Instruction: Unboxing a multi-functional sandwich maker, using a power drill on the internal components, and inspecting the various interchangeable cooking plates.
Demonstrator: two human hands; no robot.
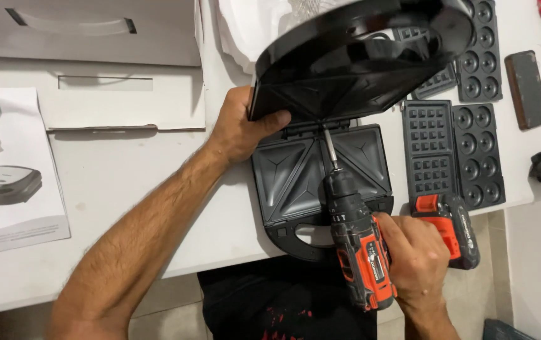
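A leaflet and a flat cardboard box lie at the left of the white desk. The left hand is closed on the edge of the lid of a sandwich maker, thumb over the rim, holding it propped open at desk centre. The casing is glossy black plastic, smooth and likely slippery; the plates inside are matte, ribbed in triangles, stiff metal by the look. The hinge edge gives the firmest hold. The right hand is wrapped around the grip of a drill, orange and black, probably heavy at the battery, its bit at the hinge. Right of it lie spare waffle plates, gridded and dimpled.
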